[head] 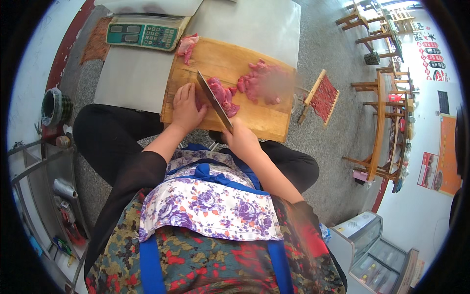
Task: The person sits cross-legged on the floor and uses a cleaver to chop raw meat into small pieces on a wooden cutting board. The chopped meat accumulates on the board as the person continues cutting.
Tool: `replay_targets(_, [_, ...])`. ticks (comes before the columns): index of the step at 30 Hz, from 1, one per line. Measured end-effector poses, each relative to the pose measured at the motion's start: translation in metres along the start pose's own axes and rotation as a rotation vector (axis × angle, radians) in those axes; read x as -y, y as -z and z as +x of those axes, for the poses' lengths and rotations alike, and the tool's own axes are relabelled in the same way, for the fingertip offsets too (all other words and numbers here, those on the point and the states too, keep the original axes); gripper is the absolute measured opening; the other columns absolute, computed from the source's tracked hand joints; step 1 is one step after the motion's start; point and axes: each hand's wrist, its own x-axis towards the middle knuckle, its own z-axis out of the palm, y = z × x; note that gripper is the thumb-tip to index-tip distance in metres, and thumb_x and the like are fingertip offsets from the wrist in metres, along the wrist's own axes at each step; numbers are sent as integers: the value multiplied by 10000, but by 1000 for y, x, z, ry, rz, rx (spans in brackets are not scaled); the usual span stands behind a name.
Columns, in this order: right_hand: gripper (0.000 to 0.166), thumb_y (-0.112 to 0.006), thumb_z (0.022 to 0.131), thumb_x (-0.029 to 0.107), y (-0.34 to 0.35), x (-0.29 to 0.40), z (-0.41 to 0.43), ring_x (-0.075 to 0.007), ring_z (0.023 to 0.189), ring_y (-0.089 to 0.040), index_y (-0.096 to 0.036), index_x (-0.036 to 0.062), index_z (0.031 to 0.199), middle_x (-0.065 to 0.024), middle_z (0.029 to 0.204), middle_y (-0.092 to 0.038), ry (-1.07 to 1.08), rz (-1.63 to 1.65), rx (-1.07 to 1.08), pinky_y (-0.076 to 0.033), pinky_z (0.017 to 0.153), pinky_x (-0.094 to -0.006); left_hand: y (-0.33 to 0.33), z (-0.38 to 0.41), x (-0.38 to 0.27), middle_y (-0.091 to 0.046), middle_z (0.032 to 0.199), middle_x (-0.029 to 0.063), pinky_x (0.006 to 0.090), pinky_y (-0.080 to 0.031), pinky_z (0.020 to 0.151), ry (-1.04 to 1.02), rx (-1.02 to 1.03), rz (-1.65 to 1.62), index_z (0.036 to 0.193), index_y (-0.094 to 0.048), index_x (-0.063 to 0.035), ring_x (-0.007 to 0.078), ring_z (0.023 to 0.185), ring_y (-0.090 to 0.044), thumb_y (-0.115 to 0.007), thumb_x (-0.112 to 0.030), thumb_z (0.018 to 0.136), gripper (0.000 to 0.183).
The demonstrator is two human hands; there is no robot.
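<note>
My right hand (240, 137) grips the handle of a knife (214, 99), whose long dark blade points up and left over a wooden cutting board (220, 47). Fingers down, my left hand (187, 106) presses on raw red meat left of the blade, mostly hidden under it. Against the blade's right side lie more pieces of raw meat (222, 95). A spread pile of cut meat (262, 81), partly blurred, covers the board's right part. At its top left corner rests a paler, fatty piece of meat (187, 47).
A metal-topped table (132, 77) carries the board, a green-faced digital scale (143, 35) and a white plastic container (147, 6). Right of the board stands a wooden rack with red strips (323, 97). Wooden benches (380, 125) are farther right, a metal shelf (47, 176) at left.
</note>
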Motion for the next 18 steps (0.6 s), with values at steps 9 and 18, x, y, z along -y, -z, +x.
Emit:
replay_targets(9, [309,-659,946,259,8,-13,-61,-457,742,-662,-472,15,972,-245,748,-658,-4,91,-106,-513,635,-518,22,-12,22,-457,1380,214,437,-376,1093,-14,-40,-271,1371,-467,-34,393,1303,-434,-791,-248,823,672])
replay_targets(18, [325,-635,957,264,-5,22,-52,-479,737,-654,-449,-3,962,-261,764,-656,18,70,45,-507,650,-557,19,-22,25,-590,1207,154,460,-440,1010,-243,-20,-217,1118,-610,-50,373,1142,-541,-726,-128,820,329])
